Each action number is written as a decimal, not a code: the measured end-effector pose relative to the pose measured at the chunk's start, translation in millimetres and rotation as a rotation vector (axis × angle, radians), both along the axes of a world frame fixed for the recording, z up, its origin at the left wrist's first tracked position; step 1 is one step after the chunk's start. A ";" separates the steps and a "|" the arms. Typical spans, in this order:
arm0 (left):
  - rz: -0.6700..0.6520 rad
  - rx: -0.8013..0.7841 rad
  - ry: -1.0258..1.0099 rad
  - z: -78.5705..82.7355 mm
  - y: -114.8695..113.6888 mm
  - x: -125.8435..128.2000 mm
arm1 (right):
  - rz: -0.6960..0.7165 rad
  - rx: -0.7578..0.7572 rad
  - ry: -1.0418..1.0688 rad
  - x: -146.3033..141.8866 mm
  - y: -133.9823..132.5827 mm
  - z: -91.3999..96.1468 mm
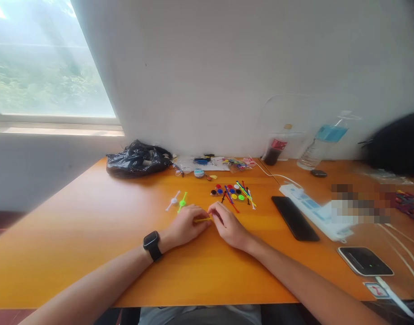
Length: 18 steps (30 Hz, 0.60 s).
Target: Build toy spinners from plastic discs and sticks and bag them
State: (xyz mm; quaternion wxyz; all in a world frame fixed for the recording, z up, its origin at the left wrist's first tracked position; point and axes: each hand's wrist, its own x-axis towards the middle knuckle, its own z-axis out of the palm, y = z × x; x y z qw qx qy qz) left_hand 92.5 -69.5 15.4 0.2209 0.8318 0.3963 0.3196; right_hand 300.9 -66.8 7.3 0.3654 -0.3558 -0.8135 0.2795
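Observation:
Between my two hands is a thin yellow plastic stick [202, 220], close above the table. My left hand [189, 225] is closed on it, with the fingers curled around one end. My right hand [231, 229] pinches near its other end, and the fingertips of both hands meet there and hide that part. Beyond my left hand lie a white stick with a disc [174, 201] and a green stick with a disc [182, 202]. Past my right hand sit several small coloured discs [234, 197], and several loose coloured sticks [248, 195] lie beside and across them.
A black plastic bag [137, 159] and small packets [239, 164] line the wall side of the wooden table [92, 243]. To the right are a dark phone [294, 218], a white power strip [317, 212], a charging device [365, 261] with cables, a cola bottle [274, 151] and a water bottle [311, 153].

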 end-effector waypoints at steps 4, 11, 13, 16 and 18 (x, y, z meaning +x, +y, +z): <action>-0.011 -0.075 -0.045 0.6 -0.3 1.1 | 0.004 -0.017 -0.008 1.0 1.0 -2.3; -0.034 -0.057 -0.104 1.8 -0.7 0.5 | 0.023 -0.037 0.001 2.2 2.6 -5.3; -0.047 -0.067 -0.112 -0.4 0.1 -0.3 | 0.023 -0.041 0.018 1.9 3.4 -6.0; -0.052 -0.080 -0.115 -4.7 1.7 -0.9 | 0.030 -0.053 0.041 1.6 4.3 -6.5; -0.049 -0.080 -0.111 -6.7 2.4 -1.0 | 0.040 -0.067 0.046 1.6 4.9 -6.3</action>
